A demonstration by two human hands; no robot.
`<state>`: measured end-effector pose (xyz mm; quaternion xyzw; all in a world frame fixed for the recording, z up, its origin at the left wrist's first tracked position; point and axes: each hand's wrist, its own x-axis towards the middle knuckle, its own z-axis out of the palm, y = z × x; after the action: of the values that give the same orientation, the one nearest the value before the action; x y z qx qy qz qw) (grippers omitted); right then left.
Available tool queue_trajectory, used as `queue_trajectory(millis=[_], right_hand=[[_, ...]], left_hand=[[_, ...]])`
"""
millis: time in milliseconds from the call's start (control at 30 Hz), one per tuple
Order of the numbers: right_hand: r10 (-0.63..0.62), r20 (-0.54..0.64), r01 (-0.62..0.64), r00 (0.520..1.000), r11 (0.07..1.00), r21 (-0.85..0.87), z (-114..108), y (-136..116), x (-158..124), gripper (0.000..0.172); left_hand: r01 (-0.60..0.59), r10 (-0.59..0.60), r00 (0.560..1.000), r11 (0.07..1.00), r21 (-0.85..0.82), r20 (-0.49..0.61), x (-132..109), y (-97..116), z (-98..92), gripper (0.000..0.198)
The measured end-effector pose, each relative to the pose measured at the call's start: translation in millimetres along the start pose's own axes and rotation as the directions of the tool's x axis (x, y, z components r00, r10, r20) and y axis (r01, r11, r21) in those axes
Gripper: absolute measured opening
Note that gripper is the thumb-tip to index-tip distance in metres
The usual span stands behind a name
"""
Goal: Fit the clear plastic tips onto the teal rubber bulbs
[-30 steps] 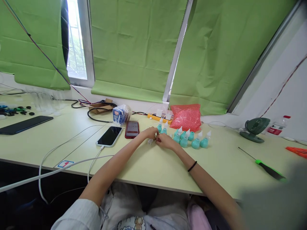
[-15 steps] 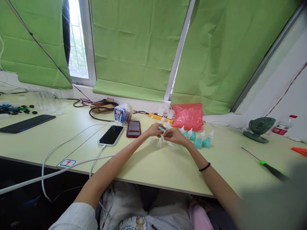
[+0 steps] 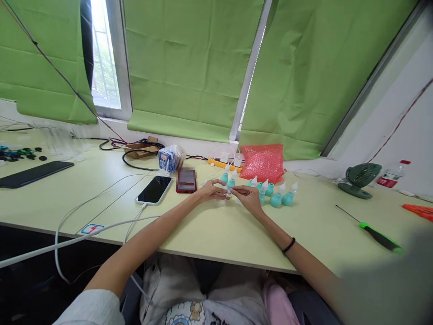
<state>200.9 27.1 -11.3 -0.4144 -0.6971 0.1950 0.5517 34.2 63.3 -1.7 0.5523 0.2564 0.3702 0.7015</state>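
Observation:
My left hand (image 3: 214, 191) is closed, its fingertips on a small whitish translucent piece (image 3: 228, 192). At the same piece, my right hand (image 3: 248, 198) pinches from the other side, fingertips nearly meeting the left ones. The piece is too small to name exactly. Just behind the hands stand two teal squeeze bulbs (image 3: 231, 183) topped with clear pointed nozzles (image 3: 234, 174). To the right of my right hand are several more teal bulbs (image 3: 275, 200), most carrying similar nozzles. Some clear pieces on the table under my hands are partly hidden.
A phone (image 3: 154, 190) on a white cable and a red-cased phone (image 3: 186, 180) lie left. Behind are a tissue pack (image 3: 169, 159), an orange power strip (image 3: 216, 164) and a red bubble-wrap pouch (image 3: 262, 163). A screwdriver (image 3: 377, 234) and a green fan (image 3: 360, 180) are right.
My left hand has come down and forward of the teal bulbs, uncovering two of them. Both hands now meet at the small whitish piece. The view has shifted slightly.

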Motion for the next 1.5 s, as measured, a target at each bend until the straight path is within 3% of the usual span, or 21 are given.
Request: queue_trajectory(millis=[267,767,1500], right_hand=[[-0.036,0.033,0.035,0.999,0.999,0.025,2.8,-4.3,-4.5,0.022],[-0.105,0.017,0.105,0.994,0.994,-0.027,3.7,-2.4,-4.4,0.013],[-0.038,0.057,0.037,0.998,0.999,0.021,3.3,2.7,-3.2,0.019]], left_hand=[[0.038,-0.033,0.998,0.995,-0.090,0.057,1.3,-3.6,-4.4,0.029],[0.057,-0.051,0.997,0.992,-0.115,0.055,2.1,-4.2,-4.8,0.029],[0.048,-0.040,0.995,0.995,-0.083,0.092,2.4,-6.1,-6.4,0.034]])
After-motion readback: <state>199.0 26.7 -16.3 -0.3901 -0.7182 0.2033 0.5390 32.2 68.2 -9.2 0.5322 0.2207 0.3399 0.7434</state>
